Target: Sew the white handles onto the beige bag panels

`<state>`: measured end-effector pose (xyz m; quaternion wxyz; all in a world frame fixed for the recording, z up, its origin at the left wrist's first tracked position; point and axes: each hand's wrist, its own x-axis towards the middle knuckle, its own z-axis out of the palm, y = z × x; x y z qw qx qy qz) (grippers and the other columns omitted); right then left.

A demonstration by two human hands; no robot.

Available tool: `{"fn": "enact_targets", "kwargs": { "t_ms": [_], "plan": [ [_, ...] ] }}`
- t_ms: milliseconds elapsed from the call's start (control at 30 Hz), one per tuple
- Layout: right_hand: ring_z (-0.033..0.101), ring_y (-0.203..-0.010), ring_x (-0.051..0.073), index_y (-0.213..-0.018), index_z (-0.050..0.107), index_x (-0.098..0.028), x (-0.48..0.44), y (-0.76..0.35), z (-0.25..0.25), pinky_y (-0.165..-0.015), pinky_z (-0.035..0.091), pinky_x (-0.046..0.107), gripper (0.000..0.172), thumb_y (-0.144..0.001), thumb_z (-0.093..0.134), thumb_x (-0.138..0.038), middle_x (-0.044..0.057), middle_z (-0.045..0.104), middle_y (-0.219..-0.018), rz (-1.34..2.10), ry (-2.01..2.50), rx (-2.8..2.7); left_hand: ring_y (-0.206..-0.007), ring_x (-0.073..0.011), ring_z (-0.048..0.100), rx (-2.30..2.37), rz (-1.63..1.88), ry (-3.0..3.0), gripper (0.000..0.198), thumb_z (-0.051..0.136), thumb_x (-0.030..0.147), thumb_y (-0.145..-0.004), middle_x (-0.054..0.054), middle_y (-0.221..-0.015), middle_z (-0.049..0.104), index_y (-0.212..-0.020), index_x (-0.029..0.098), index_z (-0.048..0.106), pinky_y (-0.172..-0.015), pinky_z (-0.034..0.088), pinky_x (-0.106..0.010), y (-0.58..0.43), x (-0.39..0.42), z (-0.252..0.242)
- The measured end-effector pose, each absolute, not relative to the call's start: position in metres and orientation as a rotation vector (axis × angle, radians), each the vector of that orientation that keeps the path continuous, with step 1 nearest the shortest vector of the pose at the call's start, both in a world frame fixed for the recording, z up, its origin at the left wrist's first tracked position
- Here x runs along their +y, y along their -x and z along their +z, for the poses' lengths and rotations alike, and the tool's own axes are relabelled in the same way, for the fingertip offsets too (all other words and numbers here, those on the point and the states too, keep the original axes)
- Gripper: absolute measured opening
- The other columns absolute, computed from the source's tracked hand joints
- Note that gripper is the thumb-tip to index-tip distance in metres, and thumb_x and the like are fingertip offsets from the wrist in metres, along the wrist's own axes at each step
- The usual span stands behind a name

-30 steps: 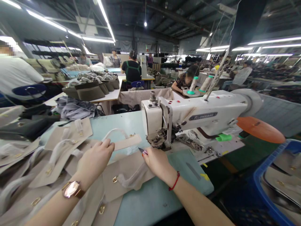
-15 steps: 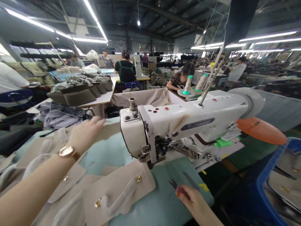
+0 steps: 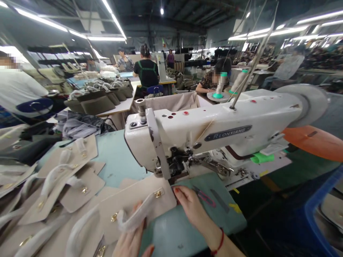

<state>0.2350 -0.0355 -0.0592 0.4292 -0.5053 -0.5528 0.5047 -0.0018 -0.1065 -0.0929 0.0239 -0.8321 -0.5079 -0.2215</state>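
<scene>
A beige bag flap [image 3: 125,201] with gold hardware and a plastic-wrapped handle [image 3: 136,216] lies on the sewing machine's bed, its top right part at the presser foot. My left hand [image 3: 131,237] rests on the flap with fingers stretched out under the handle, thumb apart. At the flap's right edge, just in front of the presser foot area, my right hand [image 3: 191,207] pinches the edge between thumb and fingers. Pink-handled thread snips [image 3: 206,198] lie on the bed to the right of that hand, beside a flat grey blade-like strip [image 3: 219,200]. The needle is hidden.
The white sewing machine [image 3: 222,121] spans the middle and right. Several more beige flaps [image 3: 77,194] with wrapped handles are piled at left. A blue bin [image 3: 313,207] stands at lower right. Thread cones [image 3: 220,84] stand behind the machine; other people sit at tables beyond.
My left hand has come back from beside the machine head onto the flap. My right hand has let go of the snips and moved left to the flap's edge.
</scene>
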Motion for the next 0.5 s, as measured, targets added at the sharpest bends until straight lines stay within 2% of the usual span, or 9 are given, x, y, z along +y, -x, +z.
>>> {"fn": "enact_targets", "kwargs": {
  "t_ms": [67,133,233,300,400,500],
  "plan": [
    [0.061,-0.075,0.016,-0.089,0.065,-0.014,-0.030,-0.218,-0.059,-0.064,0.046,0.022,0.044,-0.092,0.047,-0.054,0.005,0.067,-0.082,1.497,1.169,-1.156,-0.139,-0.0402,0.030,-1.609,-0.637,2.510,0.086,0.056,0.035,-0.085,-0.014,-0.155,0.028,-0.153,0.027,0.005,-0.105,0.038,-0.062,-0.004,-0.075,-0.087],
    [0.062,-0.072,0.016,-0.096,0.064,-0.015,-0.030,-0.204,-0.061,-0.060,0.046,0.022,0.044,-0.090,0.048,-0.055,0.006,0.067,-0.082,1.671,1.081,-0.957,-0.143,-0.0377,0.020,-1.539,-0.628,2.544,0.082,0.054,0.038,-0.087,-0.014,-0.157,0.025,-0.153,0.025,0.008,-0.110,0.028,-0.062,-0.006,-0.040,-0.070],
    [0.063,-0.072,0.017,-0.099,0.064,-0.015,-0.033,-0.194,-0.061,-0.056,0.046,0.021,0.040,-0.089,0.049,-0.051,0.007,0.067,-0.085,1.702,1.024,-0.818,-0.138,-0.0308,0.036,-1.432,-0.505,2.745,0.071,0.053,0.041,-0.088,-0.012,-0.149,0.042,-0.150,0.024,0.022,-0.112,0.029,-0.055,0.000,-0.005,-0.040],
    [0.063,-0.075,0.017,-0.096,0.065,-0.015,-0.034,-0.192,-0.059,-0.060,0.048,0.022,0.032,-0.088,0.054,-0.043,0.007,0.068,-0.088,1.598,1.028,-0.886,-0.133,-0.0280,0.045,-1.454,-0.420,2.849,0.062,0.052,0.043,-0.088,-0.009,-0.145,0.048,-0.146,0.025,0.035,-0.111,0.034,-0.050,0.005,0.005,-0.025],
    [0.062,-0.082,0.018,-0.093,0.068,-0.015,-0.030,-0.192,-0.058,-0.072,0.049,0.024,0.023,-0.087,0.054,-0.032,0.005,0.067,-0.089,1.429,1.047,-1.055,-0.132,-0.0241,0.046,-1.659,-0.354,2.951,0.051,0.045,0.045,-0.092,-0.005,-0.146,0.048,-0.140,0.028,0.044,-0.110,0.037,-0.044,0.008,0.006,-0.011],
    [0.061,-0.083,0.020,-0.085,0.069,-0.014,-0.021,-0.189,-0.065,-0.075,0.048,0.025,0.025,-0.088,0.048,-0.027,0.005,0.066,-0.080,1.359,1.101,-1.118,-0.134,-0.0181,0.043,-1.957,-0.349,3.025,0.047,0.032,0.044,-0.097,0.000,-0.148,0.045,-0.140,0.030,0.044,-0.111,0.036,-0.038,0.006,0.001,-0.002]
  ]
}}
